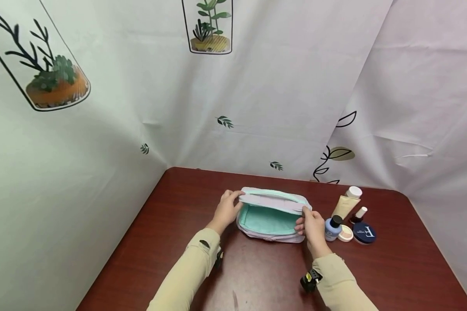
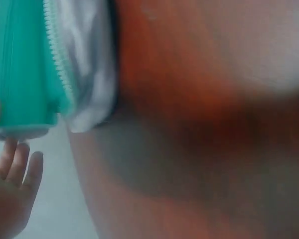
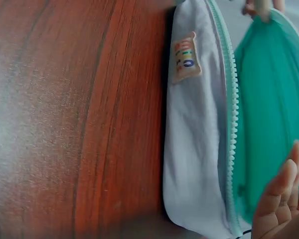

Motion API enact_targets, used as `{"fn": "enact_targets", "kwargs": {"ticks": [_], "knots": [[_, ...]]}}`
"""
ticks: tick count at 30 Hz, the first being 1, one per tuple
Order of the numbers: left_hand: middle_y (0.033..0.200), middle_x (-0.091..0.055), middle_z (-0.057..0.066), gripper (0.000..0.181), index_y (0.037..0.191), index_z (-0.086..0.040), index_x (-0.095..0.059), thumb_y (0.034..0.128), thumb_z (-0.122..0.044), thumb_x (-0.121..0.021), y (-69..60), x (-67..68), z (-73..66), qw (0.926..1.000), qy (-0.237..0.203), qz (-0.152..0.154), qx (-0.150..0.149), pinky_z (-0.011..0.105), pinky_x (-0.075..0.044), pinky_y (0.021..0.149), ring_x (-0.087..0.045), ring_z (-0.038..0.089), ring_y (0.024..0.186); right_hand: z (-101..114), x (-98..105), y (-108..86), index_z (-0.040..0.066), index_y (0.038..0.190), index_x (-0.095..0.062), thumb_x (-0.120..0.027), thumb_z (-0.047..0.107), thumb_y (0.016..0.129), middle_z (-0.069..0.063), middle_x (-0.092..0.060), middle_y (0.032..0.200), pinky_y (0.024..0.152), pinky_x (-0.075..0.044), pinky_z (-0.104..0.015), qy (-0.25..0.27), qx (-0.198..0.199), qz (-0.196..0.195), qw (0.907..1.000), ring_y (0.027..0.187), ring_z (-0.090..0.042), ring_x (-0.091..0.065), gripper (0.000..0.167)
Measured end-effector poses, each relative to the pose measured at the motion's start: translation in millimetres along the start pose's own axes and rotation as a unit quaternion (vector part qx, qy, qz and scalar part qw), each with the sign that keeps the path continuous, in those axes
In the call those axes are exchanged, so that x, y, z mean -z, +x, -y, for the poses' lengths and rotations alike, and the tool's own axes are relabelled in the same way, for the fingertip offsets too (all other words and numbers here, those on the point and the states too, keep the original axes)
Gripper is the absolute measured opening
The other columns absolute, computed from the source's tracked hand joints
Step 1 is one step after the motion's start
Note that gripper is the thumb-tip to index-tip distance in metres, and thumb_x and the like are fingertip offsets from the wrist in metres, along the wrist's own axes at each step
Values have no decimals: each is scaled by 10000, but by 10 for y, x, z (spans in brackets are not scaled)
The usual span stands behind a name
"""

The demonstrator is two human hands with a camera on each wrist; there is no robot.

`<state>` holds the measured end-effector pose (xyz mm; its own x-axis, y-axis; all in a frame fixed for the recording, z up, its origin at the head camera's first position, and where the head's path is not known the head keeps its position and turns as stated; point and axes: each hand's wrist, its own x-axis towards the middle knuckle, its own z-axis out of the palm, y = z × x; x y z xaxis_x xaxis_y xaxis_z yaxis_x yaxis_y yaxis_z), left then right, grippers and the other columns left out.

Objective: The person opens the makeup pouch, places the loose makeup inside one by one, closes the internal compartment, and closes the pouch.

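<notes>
A pale lilac zip pouch (image 1: 271,221) with a mint-green lining lies on the table, its zipper undone and its mouth facing the person. At the raised flap's left corner, my left hand (image 1: 225,211) pinches the edge between thumb and fingers. My right hand (image 1: 313,225) grips the flap's right corner, its other fingers loosely bent in front of the opening. The right wrist view shows a small fabric label (image 3: 187,57) with coloured letters on the pouch's front. Only green lining shows inside the visible part of the pouch.
Right of the pouch stand a blue bottle (image 1: 331,229) with a black cap, a cream tube (image 1: 344,206), a white-lidded jar (image 1: 353,192), a small dark bottle (image 1: 359,214) with white cap, a round compact (image 1: 346,234) and a navy round case (image 1: 364,233). Curtains border the dark red table (image 1: 159,242).
</notes>
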<state>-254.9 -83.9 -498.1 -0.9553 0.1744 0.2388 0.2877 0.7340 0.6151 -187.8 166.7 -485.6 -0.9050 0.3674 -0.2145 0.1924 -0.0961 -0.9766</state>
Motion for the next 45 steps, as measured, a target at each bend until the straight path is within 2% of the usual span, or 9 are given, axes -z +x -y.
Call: {"fn": "enact_targets", "kwargs": {"ticks": [3, 5, 9, 12, 16, 21, 27, 37, 45], "knots": [[1237, -474, 32, 284, 1199, -202, -611, 916, -223, -594, 101, -5, -91, 10000, 71, -29, 47, 402, -448, 833, -471, 228, 1136, 11, 12, -7, 23, 826, -468, -499, 233, 946, -12, -553, 559, 405, -426, -224, -364, 861, -217, 9954, 419, -100, -546, 244], [1288, -486, 6, 301, 1222, -195, -594, 926, -246, -580, 153, 2, -153, 9999, 113, -22, -3, 401, -454, 837, -503, 207, 1140, 41, 49, -21, 37, 808, -515, -543, 212, 926, -22, -552, 584, 437, -416, -208, -996, 1679, -477, 9796, 457, -105, -547, 213], [1166, -595, 20, 342, 1272, -176, -511, 938, -230, -558, 239, 30, -224, 9998, 43, -123, 147, 359, -470, 657, -609, 194, 802, 141, 202, -30, 78, 783, -598, -616, 180, 866, -23, -549, 639, 523, -368, -190, -2441, 3107, -1157, 9113, 568, -127, -523, 132], [907, -651, 61, 328, 1257, -152, -450, 945, -201, -538, 298, 42, -240, 9991, 74, -208, 355, 305, -372, 479, -496, 171, 519, 229, 367, -16, 75, 822, -624, -639, 154, 833, -35, -566, 714, 584, -383, -268, -3189, 3703, -1212, 8640, 646, -165, -510, 81], [703, -585, 58, 250, 1184, -126, -440, 959, -212, -507, 364, 43, -257, 9980, 306, -122, 535, 280, -314, 433, -434, 146, 448, 301, 615, -11, 54, 912, -635, -636, 133, 822, -92, -576, 867, 675, -412, -422, -3920, 3712, -896, 8369, 803, -251, -528, 119], [814, -620, 68, 204, 1148, -142, -471, 970, -241, -493, 434, 48, -286, 9961, 392, -181, 771, 316, -366, 474, -512, 174, 528, 272, 849, -6, 37, 1009, -644, -615, 155, 844, -149, -557, 1001, 729, -404, -485, -4473, 3082, -500, 8381, 894, -306, -513, 204], [972, -647, 92, 245, 1200, -149, -497, 975, -247, -484, 484, 38, -319, 9958, 28, -266, 874, 346, -413, 514, -568, 211, 602, 191, 967, 33, 43, 1026, -646, -637, 180, 841, -151, -565, 991, 703, -410, -503, -4702, 2939, -305, 8316, 889, -319, -535, 231], [1050, -637, 105, 276, 1241, -145, -493, 983, -241, -465, 474, 2, -296, 9941, -546, -191, 919, 322, -403, 537, -540, 188, 603, 233, 1075, 160, 25, 979, -663, -578, 180, 865, -119, -585, 905, 679, -411, -489, -4346, 2764, -1282, 8475, 852, -302, -540, 210], [1101, -632, 108, 291, 1253, -154, -516, 982, -252, -472, 445, -9, -245, 9931, -553, -162, 1018, 370, -456, 635, -607, 236, 760, 265, 1219, 273, 5, 1024, -640, -509, 185, 888, -195, -567, 1042, 734, -401, -538, -4579, 2221, -1367, 8499, 966, -365, -510, 261]]}}
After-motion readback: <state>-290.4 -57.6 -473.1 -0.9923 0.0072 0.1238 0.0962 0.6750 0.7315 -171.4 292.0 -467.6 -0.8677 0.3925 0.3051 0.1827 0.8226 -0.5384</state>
